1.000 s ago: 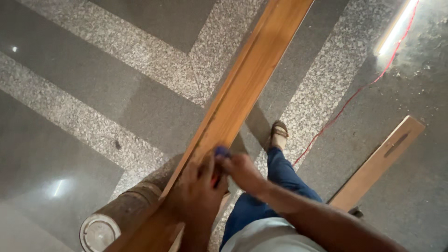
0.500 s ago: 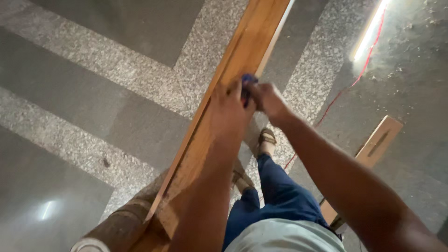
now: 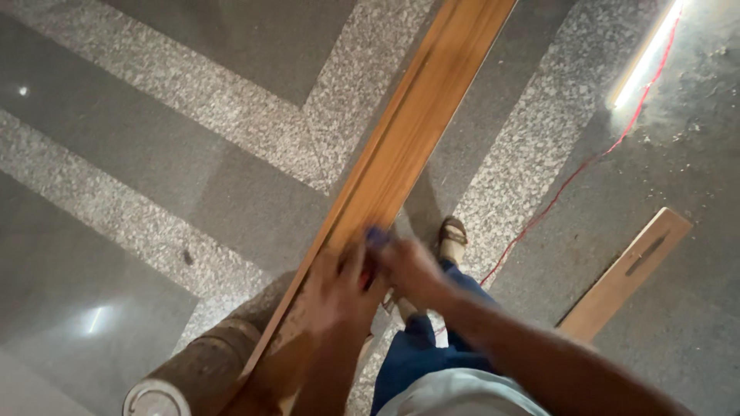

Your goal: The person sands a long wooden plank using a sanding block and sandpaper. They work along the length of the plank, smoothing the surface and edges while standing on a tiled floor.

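long plank (image 3: 408, 146) runs off toward 1 o'clock; left hand (image 3: 335, 289) flat on it, right hand (image 3: 405, 266) pinching a blurry blue-red thing (image 3: 374, 245) at its edge

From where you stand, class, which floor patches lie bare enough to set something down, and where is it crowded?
Bare floor lies left of the long wooden plank, above the round log, and on the right between the red cord and the short board. It is crowded where the left hand and right hand meet on the plank, above the sandalled foot.
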Motion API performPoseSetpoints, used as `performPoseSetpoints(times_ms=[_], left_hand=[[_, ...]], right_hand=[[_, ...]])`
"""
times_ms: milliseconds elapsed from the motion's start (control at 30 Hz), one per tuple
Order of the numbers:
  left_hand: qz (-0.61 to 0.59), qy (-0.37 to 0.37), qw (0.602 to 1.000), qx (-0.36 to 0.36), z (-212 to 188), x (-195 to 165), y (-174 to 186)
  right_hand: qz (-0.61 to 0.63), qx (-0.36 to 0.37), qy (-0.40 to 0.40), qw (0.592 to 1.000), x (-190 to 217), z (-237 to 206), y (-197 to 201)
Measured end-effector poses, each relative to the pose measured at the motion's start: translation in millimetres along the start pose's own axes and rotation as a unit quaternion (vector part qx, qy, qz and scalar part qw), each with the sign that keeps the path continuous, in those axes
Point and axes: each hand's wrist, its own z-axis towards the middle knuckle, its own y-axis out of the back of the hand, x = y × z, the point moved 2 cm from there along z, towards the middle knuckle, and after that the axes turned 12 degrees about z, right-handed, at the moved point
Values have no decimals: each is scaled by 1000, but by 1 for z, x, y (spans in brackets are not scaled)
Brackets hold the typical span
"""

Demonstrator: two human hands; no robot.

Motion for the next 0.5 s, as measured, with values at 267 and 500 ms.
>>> performPoseSetpoints(times_ms=[267, 500], left_hand=[[-94, -50, 994, -32, 133, -85, -29], [41, -15, 993, -112, -1, -10, -5]], right_hand=[[475, -98, -292, 824, -102, 69, 124], [194, 68, -59, 977, 1, 10, 28]])
